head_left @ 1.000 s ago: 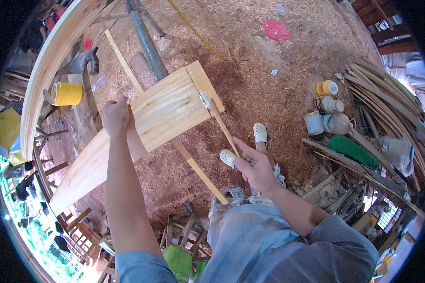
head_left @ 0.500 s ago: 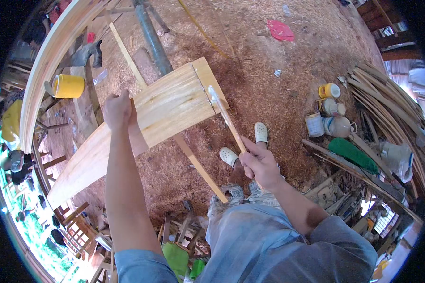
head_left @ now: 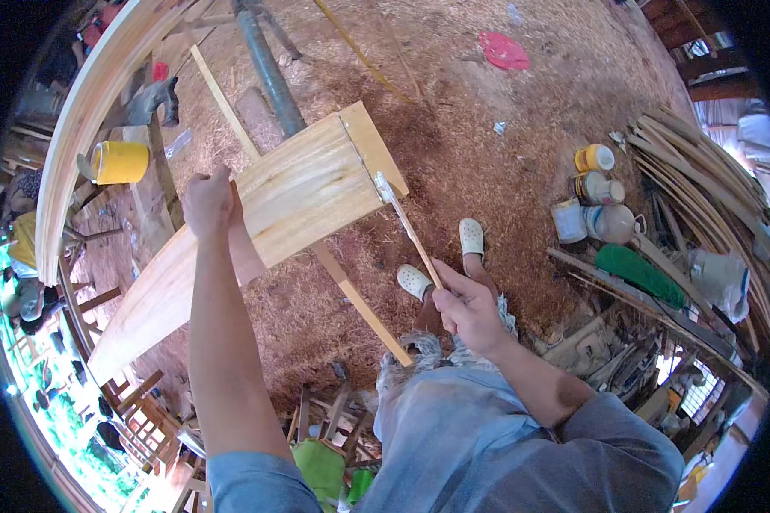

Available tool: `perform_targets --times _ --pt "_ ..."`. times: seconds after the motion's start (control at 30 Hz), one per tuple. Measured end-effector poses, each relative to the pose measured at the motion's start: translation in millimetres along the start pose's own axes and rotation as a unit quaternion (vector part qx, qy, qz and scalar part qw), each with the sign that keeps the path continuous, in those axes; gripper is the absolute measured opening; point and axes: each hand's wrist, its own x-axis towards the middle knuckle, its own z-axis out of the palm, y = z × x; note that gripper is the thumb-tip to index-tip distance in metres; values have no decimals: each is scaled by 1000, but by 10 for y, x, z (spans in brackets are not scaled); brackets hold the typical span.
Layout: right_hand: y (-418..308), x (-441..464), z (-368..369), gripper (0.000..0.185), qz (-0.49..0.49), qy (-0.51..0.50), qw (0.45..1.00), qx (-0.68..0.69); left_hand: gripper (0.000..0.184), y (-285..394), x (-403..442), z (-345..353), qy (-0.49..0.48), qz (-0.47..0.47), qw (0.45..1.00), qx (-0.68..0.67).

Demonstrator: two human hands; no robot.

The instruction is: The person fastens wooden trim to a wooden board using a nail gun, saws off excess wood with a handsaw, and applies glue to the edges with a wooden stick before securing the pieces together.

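Observation:
My right hand (head_left: 469,308) is closed around a thin wooden stick (head_left: 412,235) whose far end is coated in a white paste. The stick's coated tip is at the near corner of a long, pale wooden board (head_left: 308,192), by the dark seam between the board and a short end strip (head_left: 375,147). My left hand (head_left: 209,205) is closed at the board's far edge, its fingertips hidden; a darker, shadow-like patch lies on the board beside it. The board tapers to a rounded end at the lower left.
A yellow container (head_left: 121,162) stands at the left, near a long curved timber (head_left: 85,111). Wooden battens (head_left: 364,303) and a bluish pole (head_left: 269,77) pass beneath the board. Jars and jugs (head_left: 603,188) sit at the right beside stacked wood strips (head_left: 701,188). Shavings cover the floor.
The stick's tip has shifted slightly down and left along the seam, and my right hand has moved a little lower. My left hand stays at the board's edge.

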Motion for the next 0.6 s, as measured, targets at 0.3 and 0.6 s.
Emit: perform_targets --times 0.3,0.6 --pt "213 -55 -54 49 -55 -12 992 -110 54 0 -1 13 0 -4 1000 -8" --pt "-276 -195 -163 47 -32 -124 990 51 54 -214 165 114 15 6 999 -27"
